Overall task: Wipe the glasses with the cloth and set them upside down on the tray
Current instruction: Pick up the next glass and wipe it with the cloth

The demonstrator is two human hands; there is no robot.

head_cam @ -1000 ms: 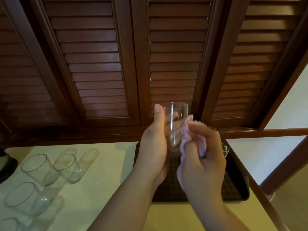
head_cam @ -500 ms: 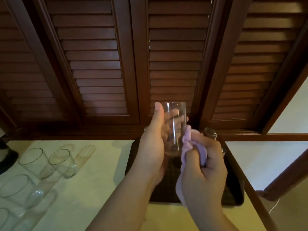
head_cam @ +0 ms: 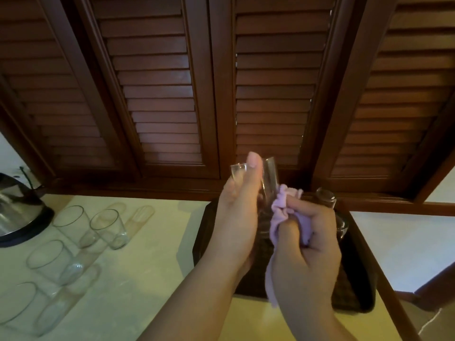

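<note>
My left hand [head_cam: 237,217] grips a clear drinking glass [head_cam: 269,178] upright above the dark tray [head_cam: 204,232], its thumb along the near side. My right hand [head_cam: 310,244] holds a bunched lilac cloth [head_cam: 283,207] against the right side of the glass. Another glass [head_cam: 327,199] stands upside down on the tray behind my right hand, partly hidden. Several more clear glasses, such as one [head_cam: 108,227] and one [head_cam: 53,262], stand upright on the pale counter to the left.
A steel kettle [head_cam: 17,207] on a dark base sits at the far left. Dark wooden louvred shutters [head_cam: 167,94] rise behind the counter. The counter's wooden right edge [head_cam: 384,279] runs past the tray.
The view has shifted, bringing the kettle into sight. The glass has turned slightly in my left hand while the cloth stays against its right side.
</note>
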